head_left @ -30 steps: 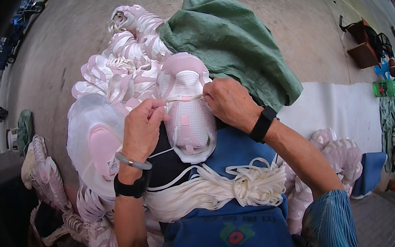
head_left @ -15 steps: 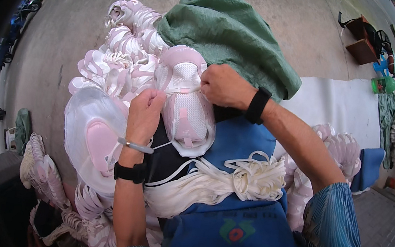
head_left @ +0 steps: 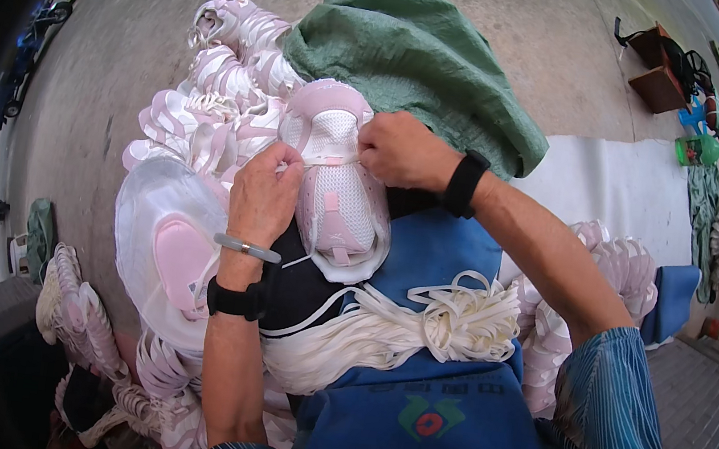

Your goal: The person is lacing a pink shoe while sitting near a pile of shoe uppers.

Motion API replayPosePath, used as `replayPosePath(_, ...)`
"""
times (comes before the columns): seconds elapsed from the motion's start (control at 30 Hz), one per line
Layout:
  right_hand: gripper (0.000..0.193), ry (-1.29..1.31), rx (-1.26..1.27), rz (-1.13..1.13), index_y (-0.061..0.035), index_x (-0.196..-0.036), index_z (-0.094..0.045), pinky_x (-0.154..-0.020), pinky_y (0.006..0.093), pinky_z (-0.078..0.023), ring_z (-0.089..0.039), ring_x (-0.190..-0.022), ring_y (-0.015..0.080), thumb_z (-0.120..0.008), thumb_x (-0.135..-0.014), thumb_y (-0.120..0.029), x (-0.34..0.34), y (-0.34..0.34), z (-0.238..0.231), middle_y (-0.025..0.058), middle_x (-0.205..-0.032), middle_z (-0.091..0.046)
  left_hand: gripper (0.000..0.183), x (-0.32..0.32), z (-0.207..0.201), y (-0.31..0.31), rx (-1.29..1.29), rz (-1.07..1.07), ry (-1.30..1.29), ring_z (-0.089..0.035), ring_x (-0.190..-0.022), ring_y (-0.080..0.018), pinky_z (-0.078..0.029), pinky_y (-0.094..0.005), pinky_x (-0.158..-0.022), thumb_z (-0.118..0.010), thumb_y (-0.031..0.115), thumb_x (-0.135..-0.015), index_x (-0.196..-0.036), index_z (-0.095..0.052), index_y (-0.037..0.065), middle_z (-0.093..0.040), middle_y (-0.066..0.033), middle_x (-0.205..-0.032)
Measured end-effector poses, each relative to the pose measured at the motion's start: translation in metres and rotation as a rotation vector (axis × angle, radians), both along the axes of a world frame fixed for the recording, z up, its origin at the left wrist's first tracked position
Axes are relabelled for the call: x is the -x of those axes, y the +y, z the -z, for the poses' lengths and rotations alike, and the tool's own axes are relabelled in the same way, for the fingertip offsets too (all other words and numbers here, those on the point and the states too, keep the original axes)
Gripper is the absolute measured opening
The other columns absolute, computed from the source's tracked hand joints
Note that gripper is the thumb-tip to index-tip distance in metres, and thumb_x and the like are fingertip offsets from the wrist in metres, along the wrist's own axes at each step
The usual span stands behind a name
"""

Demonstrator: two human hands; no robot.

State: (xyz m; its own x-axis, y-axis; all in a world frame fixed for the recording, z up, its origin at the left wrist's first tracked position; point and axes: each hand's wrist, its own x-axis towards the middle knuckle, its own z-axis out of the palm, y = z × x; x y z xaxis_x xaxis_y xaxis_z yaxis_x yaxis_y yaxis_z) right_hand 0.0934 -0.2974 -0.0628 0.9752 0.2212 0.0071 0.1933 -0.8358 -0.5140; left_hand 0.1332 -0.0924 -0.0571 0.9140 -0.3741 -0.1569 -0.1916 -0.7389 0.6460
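Observation:
A pink and white shoe upper (head_left: 345, 209) lies over my lap, its mesh tongue facing up. A white shoelace (head_left: 324, 163) runs across it through the eyelet area. My left hand (head_left: 265, 190) is closed at the shoe's left edge, fingertips pinching the lace. At the opposite edge my right hand (head_left: 406, 151) is closed too, its fingers pressed together around the lace; the fingertips are partly hidden. A thin loose lace end hangs below my left hand. Across my blue apron (head_left: 441, 441) rests a thick bundle of white shoelaces (head_left: 464, 323), fanned out toward the left.
Stacked pink and white shoe uppers (head_left: 211, 117) lie at the left, with another stack (head_left: 614, 269) at the right. A translucent white piece with a pink oval (head_left: 171, 264) sits beside my left forearm. Beyond the shoe spreads a green sack (head_left: 407, 60); a white sheet (head_left: 603, 178) covers floor rightward.
Both hands have shifted slightly left, and my left hand has turned and risen a little. The loose lace end below it has moved. The shoe upper stays nearly in place.

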Motion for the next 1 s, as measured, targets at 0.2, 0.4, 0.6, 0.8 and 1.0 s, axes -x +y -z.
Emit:
replayPosePath(0.2,0.017,0.290,-0.267,0.154,0.0028,-0.072,-0.062,-0.063,0.0434,-0.049,-0.062,-0.066,0.0357,-0.056,-0.077,-0.012,0.007,-0.009,0.003,0.0203,-0.067,-0.061,0.016,-0.005,-0.004,-0.003,-0.002,0.073,0.047,-0.063,-0.080,-0.0360,-0.048,-0.0409,-0.075,-0.055,0.016,-0.082,-0.087,-0.061,0.002,-0.064,-0.0186,-0.086)
replayPosePath(0.4,0.017,-0.065,-0.110,0.070,0.0029,-0.074,-0.063,-0.059,0.0408,-0.049,-0.062,-0.060,0.0314,-0.056,-0.078,-0.012,0.011,0.001,0.017,0.0188,-0.066,-0.061,0.012,-0.009,0.000,-0.006,0.022,0.110,-0.113,-0.055,-0.063,-0.0162,-0.044,-0.0303,-0.060,-0.059,0.009,-0.081,-0.084,-0.061,-0.002,-0.058,-0.0078,-0.068)
replayPosePath(0.6,0.016,0.614,-0.626,0.271,0.0012,-0.077,-0.065,-0.049,0.0279,-0.047,-0.060,-0.052,0.0143,-0.057,-0.081,-0.012,0.002,-0.013,-0.003,0.0069,-0.060,-0.060,0.013,-0.003,0.002,-0.012,0.009,-0.033,0.106,-0.061,-0.081,-0.0360,-0.047,-0.0409,-0.075,-0.059,0.011,-0.080,-0.083,-0.061,-0.001,-0.065,-0.0177,-0.083)
replayPosePath(0.8,0.013,-0.083,-0.176,0.075,0.0007,-0.068,-0.062,-0.059,0.0439,-0.049,-0.061,-0.060,0.0367,-0.057,-0.073,-0.011,0.009,0.003,0.021,0.0219,-0.063,-0.059,0.010,0.009,0.010,-0.017,0.046,0.039,-0.170,-0.057,-0.081,-0.0364,-0.045,-0.0435,-0.074,-0.060,0.010,-0.080,-0.080,-0.061,0.001,-0.063,-0.0179,-0.081)
replayPosePath(1.0,0.016,-0.089,-0.122,0.136,0.0050,-0.070,-0.060,-0.063,0.0482,-0.050,-0.062,-0.068,0.0415,-0.057,-0.072,-0.010,0.020,0.007,0.014,0.0266,-0.070,-0.060,0.013,0.018,0.002,-0.021,0.110,-0.029,-0.114,-0.057,-0.084,-0.0372,-0.045,-0.0432,-0.076,-0.060,0.008,-0.081,-0.092,-0.059,0.001,-0.061,-0.0183,-0.084)
